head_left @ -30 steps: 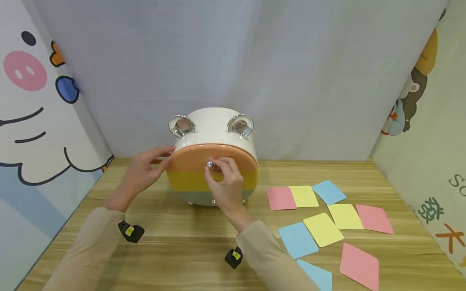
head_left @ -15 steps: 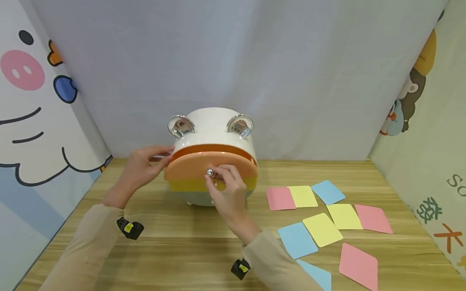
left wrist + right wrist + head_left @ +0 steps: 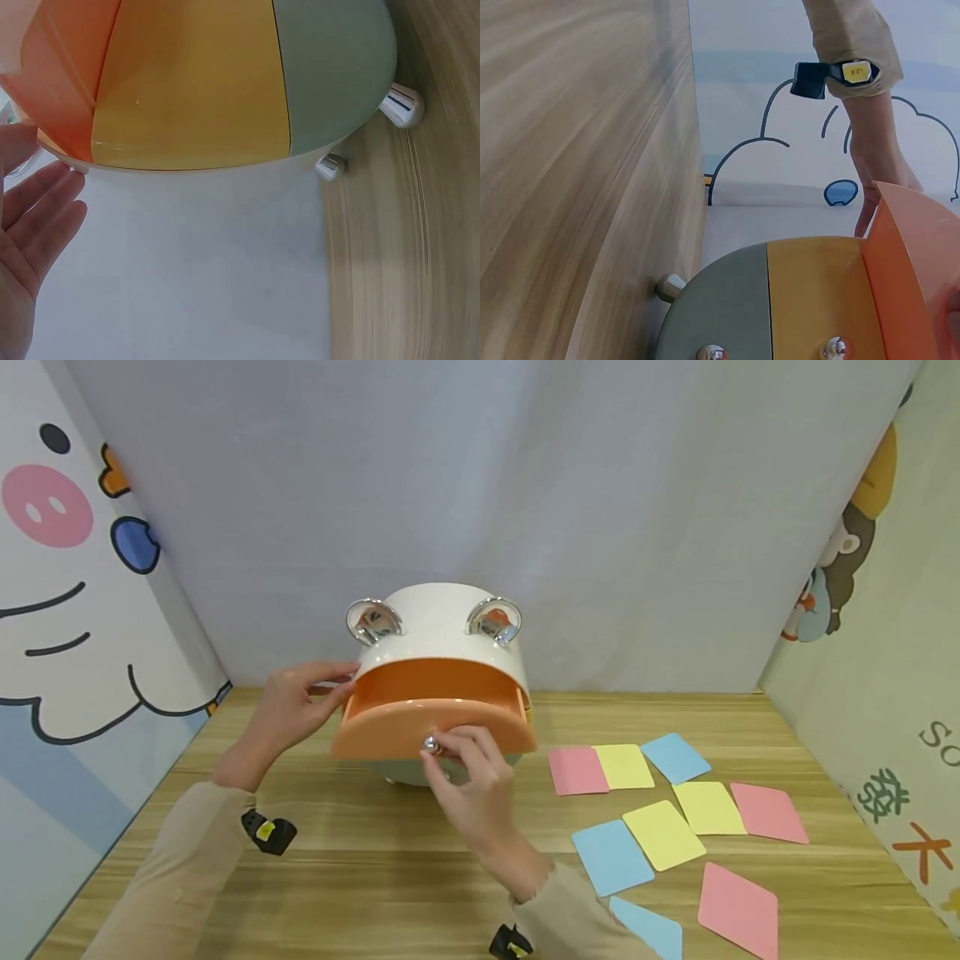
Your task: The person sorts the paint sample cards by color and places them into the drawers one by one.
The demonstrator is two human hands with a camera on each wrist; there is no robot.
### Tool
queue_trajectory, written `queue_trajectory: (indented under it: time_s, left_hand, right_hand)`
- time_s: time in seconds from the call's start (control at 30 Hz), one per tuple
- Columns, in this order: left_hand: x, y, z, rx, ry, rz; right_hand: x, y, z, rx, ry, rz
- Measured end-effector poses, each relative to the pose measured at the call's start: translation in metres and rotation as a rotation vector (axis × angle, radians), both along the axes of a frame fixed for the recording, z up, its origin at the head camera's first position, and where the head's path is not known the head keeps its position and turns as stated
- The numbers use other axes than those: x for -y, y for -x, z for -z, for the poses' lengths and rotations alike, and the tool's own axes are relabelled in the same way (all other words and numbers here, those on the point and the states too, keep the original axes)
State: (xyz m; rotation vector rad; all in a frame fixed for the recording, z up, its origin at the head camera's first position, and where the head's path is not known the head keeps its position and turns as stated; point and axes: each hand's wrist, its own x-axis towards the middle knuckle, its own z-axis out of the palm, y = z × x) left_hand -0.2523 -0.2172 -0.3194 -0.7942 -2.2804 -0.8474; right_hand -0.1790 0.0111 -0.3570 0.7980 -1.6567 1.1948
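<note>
Two bare hands are at a white, rounded cabinet (image 3: pixel 442 620) with silver ears, near the centre of the head view. At its nine o'clock, the left hand (image 3: pixel 291 710) has extended, relaxed fingers, parted from the thumb, their tips touching the cabinet's side edge. At five o'clock, the right hand (image 3: pixel 480 783) pinches the silver knob (image 3: pixel 431 744) of an orange drawer (image 3: pixel 390 732), which stands partly out. Paper cards (image 3: pixel 664 835) lie toward four o'clock on the wooden table (image 3: pixel 360 893). The left wrist view shows what the head view mostly hides — a yellow front (image 3: pixel 195 82) and a green front (image 3: pixel 337 67); the right wrist view adds their round knobs (image 3: pixel 713 352).
</note>
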Motion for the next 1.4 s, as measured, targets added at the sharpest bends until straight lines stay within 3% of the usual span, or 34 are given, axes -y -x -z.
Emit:
queue_trajectory:
  time_s: [0.47, 0.87, 1.07, 1.27, 1.4]
  left_hand:
    - [-0.001, -0.001, 0.001, 0.030, -0.014, -0.005]
    - [-0.001, -0.004, 0.000, 0.047, 0.006, -0.029]
    - [-0.001, -0.004, 0.001, 0.038, 0.002, -0.031]
    - [0.000, -0.003, 0.003, 0.044, 0.005, -0.037]
    - [0.000, -0.004, 0.002, 0.043, -0.004, -0.034]
  right_hand:
    - [0.000, -0.014, 0.001, -0.126, -0.070, 0.088]
    - [-0.003, -0.011, 0.004, -0.129, -0.065, 0.024]
    - [-0.025, -0.017, -0.009, -0.053, -0.092, -0.024]
    - [-0.077, -0.018, -0.020, 0.077, -0.229, -0.127]
    - [-0.118, -0.010, -0.018, 0.175, -0.325, -0.146]
